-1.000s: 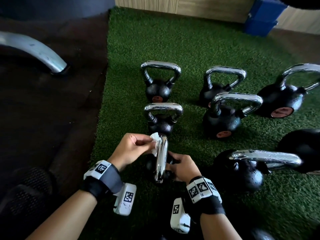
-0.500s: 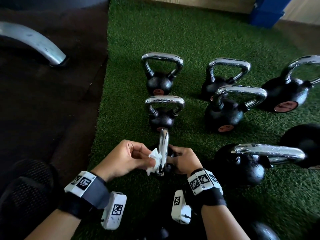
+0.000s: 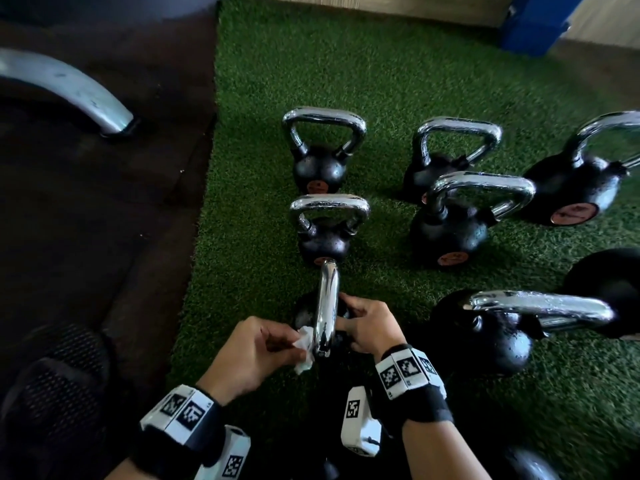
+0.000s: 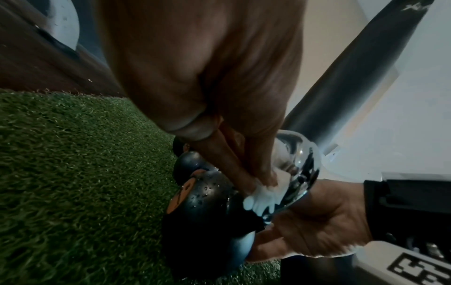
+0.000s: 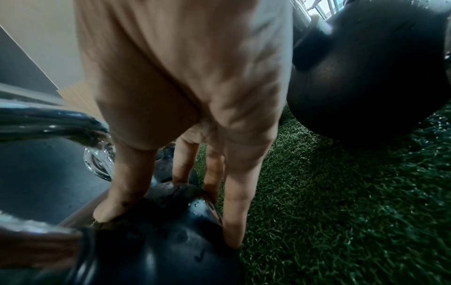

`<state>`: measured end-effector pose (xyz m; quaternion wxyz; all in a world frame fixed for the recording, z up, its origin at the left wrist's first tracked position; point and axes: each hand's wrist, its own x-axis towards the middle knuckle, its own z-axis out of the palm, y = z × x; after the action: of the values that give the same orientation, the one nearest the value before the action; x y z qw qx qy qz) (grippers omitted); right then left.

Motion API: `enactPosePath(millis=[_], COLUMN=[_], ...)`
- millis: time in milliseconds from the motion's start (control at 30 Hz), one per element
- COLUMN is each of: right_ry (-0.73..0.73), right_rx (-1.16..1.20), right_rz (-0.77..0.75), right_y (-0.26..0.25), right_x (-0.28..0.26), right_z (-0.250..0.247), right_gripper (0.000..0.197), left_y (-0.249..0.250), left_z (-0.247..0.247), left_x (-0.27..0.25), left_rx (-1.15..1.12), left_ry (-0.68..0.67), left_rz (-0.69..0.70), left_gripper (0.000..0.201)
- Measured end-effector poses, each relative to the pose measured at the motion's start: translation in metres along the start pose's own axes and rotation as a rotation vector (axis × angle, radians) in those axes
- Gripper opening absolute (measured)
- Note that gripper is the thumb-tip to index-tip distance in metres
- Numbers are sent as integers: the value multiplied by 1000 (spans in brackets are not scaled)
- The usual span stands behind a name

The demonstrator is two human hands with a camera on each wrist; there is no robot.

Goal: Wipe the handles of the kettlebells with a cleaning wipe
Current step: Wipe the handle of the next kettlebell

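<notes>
Wiping the nearest kettlebell's handle, near end

The chrome handle (image 3: pixel 325 306) of the near kettlebell (image 3: pixel 304 311) stands on the turf (image 3: pixel 263 98); the left hand (image 3: pixel 252 351) pinches the wipe (image 3: pixel 304 348) against its near end; the right hand (image 3: pixel 372 323), fingers curled, steadies the ball; next, likely sweep the far bend, keeping the bell braced.

Left hand (image 3: pixel 254 351): fingers curled, pinching a crumpled white cleaning wipe (image 3: pixel 304 344) against the chrome kettlebell handle (image 3: pixel 327 306). Right hand (image 3: pixel 370 325): fingers spread down over the black kettlebell body (image 5: pixel 165 241). Both wrists banded.
</notes>
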<state>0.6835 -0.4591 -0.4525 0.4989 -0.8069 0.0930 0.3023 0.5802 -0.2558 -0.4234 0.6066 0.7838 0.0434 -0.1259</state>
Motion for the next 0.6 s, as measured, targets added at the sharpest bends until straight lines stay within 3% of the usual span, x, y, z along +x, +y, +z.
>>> enactPosePath(millis=[133, 200, 233, 300, 333, 400, 500, 600], right_ry=[101, 236, 322, 431, 426, 312, 157, 146], right_rx=[-154, -307, -341, -275, -204, -81, -35, 22], right_rz=[-94, -146, -188, -371, -484, -657, -779, -807], right_y=[-11, -24, -33, -51, -61, -80, -96, -98], right_x=[-18, -32, -40, -56, -64, -78, -89, -90], right_z=[0, -5, -9, -20, -23, -26, -19, -18], right_gripper=[49, 39, 34, 28, 27, 31, 36, 35], left_y=[7, 18, 25, 37, 43, 56, 69, 73], left_z=[-10, -21, -27, -38, -41, -44, -39, -32], left_x=[6, 16, 21, 27, 28, 29, 30, 31], left_rx=[-39, -179, -269, -435, -501, -582, -641, -722], left_ry=[-76, -5, 53, 118, 118, 77, 23, 48], left_rz=[-5, -36, -50, -51, -45, -36, -72, -85], left_gripper=[11, 12, 16, 43, 56, 63, 43, 32])
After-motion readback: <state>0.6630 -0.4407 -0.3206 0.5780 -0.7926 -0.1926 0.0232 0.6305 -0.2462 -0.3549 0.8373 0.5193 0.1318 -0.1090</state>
